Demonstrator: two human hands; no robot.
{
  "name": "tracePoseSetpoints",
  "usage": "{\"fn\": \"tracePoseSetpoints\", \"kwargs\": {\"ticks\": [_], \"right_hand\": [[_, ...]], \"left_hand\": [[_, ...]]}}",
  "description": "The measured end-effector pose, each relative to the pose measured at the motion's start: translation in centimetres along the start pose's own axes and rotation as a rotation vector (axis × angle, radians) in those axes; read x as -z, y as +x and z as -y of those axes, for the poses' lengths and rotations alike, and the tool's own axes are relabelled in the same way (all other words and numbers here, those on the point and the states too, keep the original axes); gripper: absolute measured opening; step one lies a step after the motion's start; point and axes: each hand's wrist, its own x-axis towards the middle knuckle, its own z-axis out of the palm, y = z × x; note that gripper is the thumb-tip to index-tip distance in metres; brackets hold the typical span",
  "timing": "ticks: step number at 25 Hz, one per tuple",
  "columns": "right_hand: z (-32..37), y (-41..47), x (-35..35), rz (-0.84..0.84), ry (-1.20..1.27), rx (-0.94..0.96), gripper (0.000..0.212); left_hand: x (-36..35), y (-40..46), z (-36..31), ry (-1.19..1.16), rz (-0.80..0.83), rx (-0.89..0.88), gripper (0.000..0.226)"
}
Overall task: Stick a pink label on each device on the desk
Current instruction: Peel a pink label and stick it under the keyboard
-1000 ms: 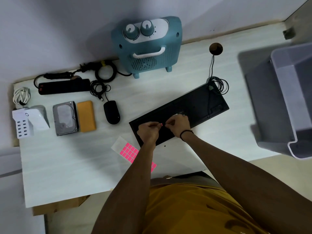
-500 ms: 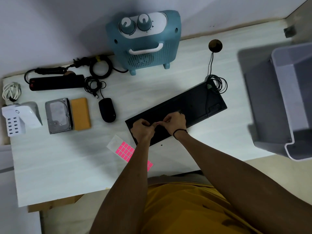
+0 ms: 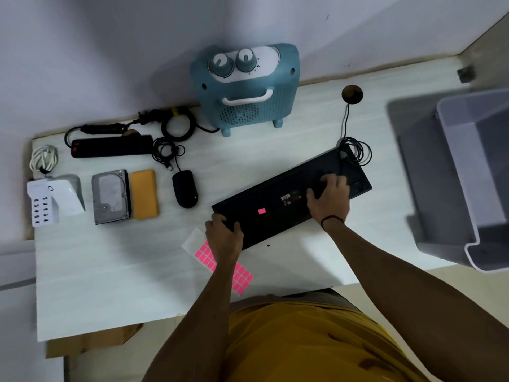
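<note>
A black keyboard (image 3: 283,199) lies face down and slanted on the white desk (image 3: 110,266), with one pink label (image 3: 261,211) stuck on its back. My left hand (image 3: 224,235) grips the keyboard's near-left corner. My right hand (image 3: 329,198) rests on the right part of the keyboard with fingers spread. The sheet of pink labels (image 3: 205,255) lies on the desk under my left forearm. Other devices sit to the left: a black mouse (image 3: 185,188), an orange power bank (image 3: 144,194), a hard drive (image 3: 110,195), a white USB charger (image 3: 44,201) and a black power strip (image 3: 110,146).
A teal fan heater (image 3: 245,86) stands at the back against the wall. Coiled cables (image 3: 176,125) lie beside it, and the keyboard's cable (image 3: 355,150) runs to a desk hole (image 3: 352,93). A grey plastic bin (image 3: 468,177) stands off the desk's right end.
Both hands left the middle of the keyboard, where they pressed a label. The pink label now shows stuck there. The left hand went to the near-left corner, the right hand to the right part.
</note>
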Motion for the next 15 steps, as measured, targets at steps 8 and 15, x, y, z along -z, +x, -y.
{"fn": "tracePoseSetpoints", "kwargs": {"ticks": [8,15], "right_hand": [[-4.6,5.6,3.7,0.119,0.055,-0.249,0.079],[-5.3,7.5,6.4,0.223,-0.022,-0.247,0.075]], "left_hand": [[0.3,-0.1,-0.9,-0.218,0.125,0.354,0.058],[1.2,0.2,-0.7,-0.323,0.13,0.375,0.045]]}}
